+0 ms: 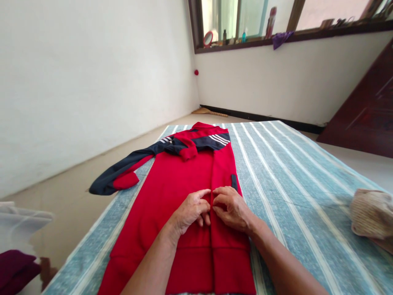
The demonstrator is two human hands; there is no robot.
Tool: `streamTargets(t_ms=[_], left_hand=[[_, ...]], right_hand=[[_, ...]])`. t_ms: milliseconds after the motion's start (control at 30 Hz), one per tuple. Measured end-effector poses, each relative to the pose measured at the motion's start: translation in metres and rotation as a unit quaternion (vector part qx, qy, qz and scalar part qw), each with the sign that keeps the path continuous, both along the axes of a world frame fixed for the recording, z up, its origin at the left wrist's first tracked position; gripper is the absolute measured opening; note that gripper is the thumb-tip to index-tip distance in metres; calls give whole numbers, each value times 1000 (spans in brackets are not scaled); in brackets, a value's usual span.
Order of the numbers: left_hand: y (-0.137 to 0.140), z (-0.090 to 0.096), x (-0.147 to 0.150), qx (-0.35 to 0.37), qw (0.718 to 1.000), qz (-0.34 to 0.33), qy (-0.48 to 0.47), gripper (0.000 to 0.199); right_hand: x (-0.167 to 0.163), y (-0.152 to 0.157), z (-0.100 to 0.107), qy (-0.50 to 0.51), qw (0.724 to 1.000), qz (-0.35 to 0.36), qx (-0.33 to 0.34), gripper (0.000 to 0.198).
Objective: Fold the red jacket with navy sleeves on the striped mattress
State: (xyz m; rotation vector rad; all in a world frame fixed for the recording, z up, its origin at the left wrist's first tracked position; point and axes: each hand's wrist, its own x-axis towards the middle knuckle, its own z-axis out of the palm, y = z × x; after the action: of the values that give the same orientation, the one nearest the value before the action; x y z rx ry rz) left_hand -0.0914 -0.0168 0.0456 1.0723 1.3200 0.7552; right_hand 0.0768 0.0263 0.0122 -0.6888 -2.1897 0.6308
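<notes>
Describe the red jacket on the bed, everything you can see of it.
The red jacket lies flat, front up, on a blue-and-white striped bedcover, collar at the far end. It looks like soft knit fabric, with navy shoulders and sleeves bearing white stripes, and a ribbed hem nearest the camera. One navy sleeve with a red cuff trails off the bed's left edge. The left hand and right hand press on the front opening at mid-chest, fingers meeting there.

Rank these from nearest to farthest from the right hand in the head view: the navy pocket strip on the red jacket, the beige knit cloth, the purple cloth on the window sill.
Measured from the right hand:
1. Navy pocket strip, just above the hand on the red jacket.
2. Beige knit cloth, at the right edge of the striped sheet.
3. Purple cloth, hanging from the window sill on the far wall.
</notes>
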Motion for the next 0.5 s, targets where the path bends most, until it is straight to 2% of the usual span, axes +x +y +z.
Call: streamTargets(t_ms=[267,500], left_hand=[[2,-1,-2,-5,1000,-16,-17,92],[2,-2,-3,-1,1000,-15,-21,91]], right_hand=[[1,0,0,12,1000,-3,-2,18],[2,-3,7,-1,1000,12,-10,17]])
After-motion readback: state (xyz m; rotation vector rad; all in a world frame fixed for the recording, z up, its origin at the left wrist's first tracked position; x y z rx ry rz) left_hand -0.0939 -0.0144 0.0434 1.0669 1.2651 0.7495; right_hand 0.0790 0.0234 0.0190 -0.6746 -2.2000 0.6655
